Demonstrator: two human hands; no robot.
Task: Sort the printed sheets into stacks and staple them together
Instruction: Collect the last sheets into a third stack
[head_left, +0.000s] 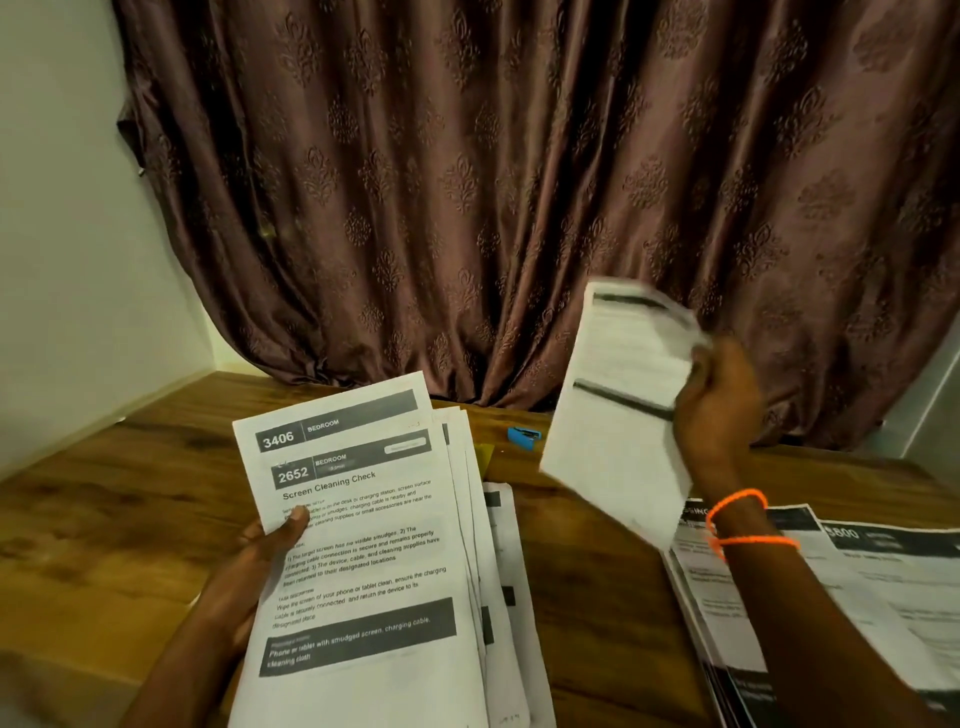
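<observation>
My left hand grips a thick bundle of printed sheets by its left edge, thumb on the top page, which reads "2652 Bedroom, Screen Cleaning Check". My right hand holds a single blurred sheet raised above the wooden table, pinched at its right edge. A stack of printed sheets lies on the table at the right, under my right forearm. More sheets lie flat beneath the bundle. A small blue stapler lies at the back of the table between the two hands.
A brown patterned curtain hangs behind the table and drapes onto its back edge. A white wall closes the left side. A small yellow item peeks out beside the bundle near the stapler.
</observation>
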